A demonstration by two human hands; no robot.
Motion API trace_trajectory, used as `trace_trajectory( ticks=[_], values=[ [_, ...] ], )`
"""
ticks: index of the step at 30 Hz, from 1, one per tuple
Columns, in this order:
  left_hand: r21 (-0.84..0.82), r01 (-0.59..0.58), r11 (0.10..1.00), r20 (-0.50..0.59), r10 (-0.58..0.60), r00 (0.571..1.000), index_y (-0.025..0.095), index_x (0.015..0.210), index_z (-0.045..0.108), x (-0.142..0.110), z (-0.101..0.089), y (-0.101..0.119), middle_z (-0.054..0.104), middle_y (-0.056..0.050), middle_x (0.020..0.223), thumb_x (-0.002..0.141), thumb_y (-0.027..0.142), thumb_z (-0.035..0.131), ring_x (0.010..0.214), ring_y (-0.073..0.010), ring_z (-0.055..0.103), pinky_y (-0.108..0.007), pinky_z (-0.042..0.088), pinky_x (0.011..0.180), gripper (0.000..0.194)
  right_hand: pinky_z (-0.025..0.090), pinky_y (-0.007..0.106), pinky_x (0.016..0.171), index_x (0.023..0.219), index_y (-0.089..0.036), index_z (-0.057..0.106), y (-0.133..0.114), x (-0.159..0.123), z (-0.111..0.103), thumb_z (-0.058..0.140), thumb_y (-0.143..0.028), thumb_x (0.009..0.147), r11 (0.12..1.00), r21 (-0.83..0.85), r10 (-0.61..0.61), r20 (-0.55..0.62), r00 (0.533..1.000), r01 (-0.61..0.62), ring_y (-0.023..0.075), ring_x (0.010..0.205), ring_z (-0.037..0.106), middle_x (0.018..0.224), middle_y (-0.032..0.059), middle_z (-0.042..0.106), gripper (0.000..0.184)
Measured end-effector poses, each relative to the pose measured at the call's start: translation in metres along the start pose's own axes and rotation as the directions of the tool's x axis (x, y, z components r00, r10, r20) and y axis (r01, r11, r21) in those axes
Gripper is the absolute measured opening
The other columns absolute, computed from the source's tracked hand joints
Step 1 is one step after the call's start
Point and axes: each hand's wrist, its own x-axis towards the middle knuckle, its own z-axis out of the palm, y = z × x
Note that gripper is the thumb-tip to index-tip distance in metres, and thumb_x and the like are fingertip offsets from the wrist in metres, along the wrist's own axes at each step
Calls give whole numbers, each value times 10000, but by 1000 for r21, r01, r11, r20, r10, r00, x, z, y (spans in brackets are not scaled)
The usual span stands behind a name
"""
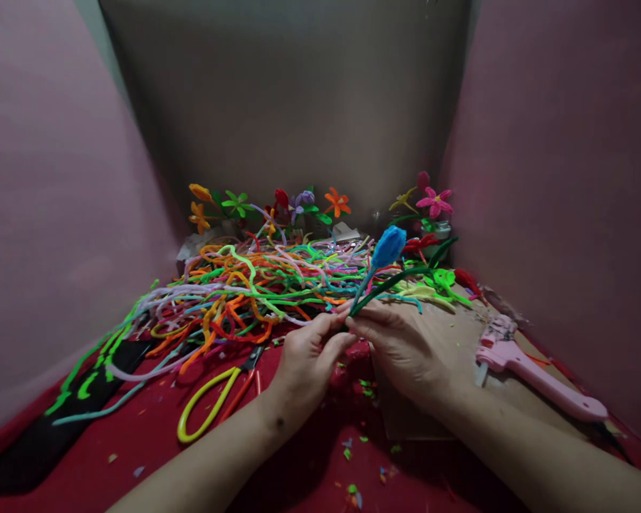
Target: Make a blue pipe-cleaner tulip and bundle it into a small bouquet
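Observation:
A blue pipe-cleaner flower [389,246] with a closed, tulip-like head leans up and to the right above my hands. Its teal stem and a dark green pipe-cleaner leaf [389,283] meet at my fingertips. My left hand [313,356] pinches at the stem's base, thumb and fingers together. From the other side my right hand [398,342] grips the stem and leaf at the same spot, its fingers closed. The lower end of the stem is hidden by the fingers. Just behind my hands lies a heap of loose, many-coloured pipe cleaners [256,274].
Yellow-and-red-handled scissors [208,406] lie left of my hands on the red cloth [160,456]. A pink glue gun [539,377] rests on brown cardboard [443,342] at right. Finished pipe-cleaner flowers [336,202] stand at the back. A black strip [26,449] lies at far left.

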Motion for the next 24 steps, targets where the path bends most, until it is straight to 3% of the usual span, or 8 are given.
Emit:
trace_trajectory(
  ticks=[4, 8, 11, 15, 20, 24],
  values=[
    [201, -137, 970, -41, 147, 988, 228, 824, 703, -5, -2, -2, 631, -16, 657, 772, 212, 581, 656, -151, 572, -221, 404, 661, 133, 391, 359, 897, 895, -272, 718, -3, -2, 5, 625, -301, 777, 997, -70, -46, -37, 998, 44, 187, 932, 547, 931, 9, 651, 154],
    [196, -104, 975, -36, 113, 993, 199, 677, 646, -4, -5, 2, 548, 17, 559, 800, 223, 550, 530, -106, 497, -202, 377, 564, 158, 415, 366, 877, 828, -266, 737, -14, -1, 6, 658, -357, 737, 995, -94, -18, -26, 999, 16, 200, 925, 566, 883, 9, 673, 152],
    [52, 44, 998, 27, -45, 999, 171, 606, 579, 0, -7, 7, 514, 26, 513, 801, 237, 545, 462, -89, 474, -199, 368, 492, 209, 450, 358, 819, 820, -280, 741, -17, 3, 1, 707, -330, 688, 999, -50, 7, 21, 1000, -6, 193, 857, 588, 852, 1, 684, 145],
    [-218, 266, 939, 184, -228, 956, 150, 599, 543, 3, -10, 9, 517, 30, 483, 780, 255, 570, 357, -60, 441, -178, 311, 385, 211, 461, 372, 811, 877, -272, 733, -17, 7, -8, 718, -293, 682, 999, -12, 45, 135, 990, -44, 180, 809, 596, 839, 11, 698, 197],
    [-436, 402, 805, 333, -271, 903, 145, 599, 527, 4, -12, 6, 487, 55, 432, 750, 253, 616, 295, -25, 354, -172, 309, 377, 206, 455, 398, 844, 896, -274, 727, -18, 6, -9, 729, -256, 670, 1000, -25, 11, 121, 993, -8, 183, 814, 605, 791, 4, 702, 226],
    [-520, 469, 714, 495, -195, 846, 143, 659, 575, 4, -16, 1, 441, 68, 402, 749, 257, 614, 290, -28, 294, -209, 377, 405, 151, 448, 381, 849, 868, -282, 733, -19, 3, -6, 695, -269, 715, 1000, -13, 23, 148, 989, -21, 170, 813, 609, 877, 10, 688, 158]
  ],
)
